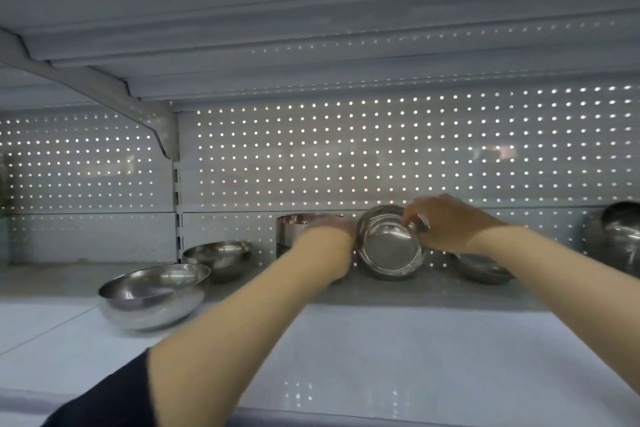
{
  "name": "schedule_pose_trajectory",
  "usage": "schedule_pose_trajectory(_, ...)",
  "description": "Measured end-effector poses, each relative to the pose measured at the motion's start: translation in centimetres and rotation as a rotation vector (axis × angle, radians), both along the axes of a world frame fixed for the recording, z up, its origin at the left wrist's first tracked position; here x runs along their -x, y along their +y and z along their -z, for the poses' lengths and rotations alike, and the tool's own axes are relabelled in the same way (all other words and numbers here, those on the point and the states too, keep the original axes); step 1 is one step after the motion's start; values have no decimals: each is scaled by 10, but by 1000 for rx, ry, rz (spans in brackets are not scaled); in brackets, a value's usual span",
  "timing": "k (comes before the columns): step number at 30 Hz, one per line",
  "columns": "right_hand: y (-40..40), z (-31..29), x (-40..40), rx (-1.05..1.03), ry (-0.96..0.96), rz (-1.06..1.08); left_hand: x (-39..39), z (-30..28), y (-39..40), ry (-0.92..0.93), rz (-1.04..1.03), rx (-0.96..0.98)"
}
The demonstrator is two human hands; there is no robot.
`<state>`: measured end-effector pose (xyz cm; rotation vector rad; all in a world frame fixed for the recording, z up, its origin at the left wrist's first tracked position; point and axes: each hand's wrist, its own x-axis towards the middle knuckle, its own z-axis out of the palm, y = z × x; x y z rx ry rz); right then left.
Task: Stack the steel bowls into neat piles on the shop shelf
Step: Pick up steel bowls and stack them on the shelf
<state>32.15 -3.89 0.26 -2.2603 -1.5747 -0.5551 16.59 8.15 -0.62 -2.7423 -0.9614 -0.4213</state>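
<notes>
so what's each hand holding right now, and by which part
The right hand pinches the tilted steel bowl by its upper right rim. The left hand lies against that bowl's left side; whether its fingers grip anything cannot be told.

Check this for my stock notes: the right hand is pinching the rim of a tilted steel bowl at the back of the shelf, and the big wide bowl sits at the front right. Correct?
Not quite. The head view shows the big wide bowl at the front left of the shelf, not the front right. The rest holds: the right hand pinches the rim of the tilted steel bowl at the back.

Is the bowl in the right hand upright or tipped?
Tipped: the bowl held by the right hand shows its whole inside to the camera.
</notes>
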Motion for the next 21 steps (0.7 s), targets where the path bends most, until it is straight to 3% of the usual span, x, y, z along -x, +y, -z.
schedule_pose_trajectory(6, -6, 42, -22, 166, -148, 1, -55, 32, -26, -3, 164, 41)
schedule_pose_trajectory(11, 0, 54, -31, 197, -160, 10, -69, 56, -16, 25, 172, 73)
schedule_pose_trajectory(21, 4, 51, -16, 207, -127, 86, -63, 51, -17, 140, 167, -105)
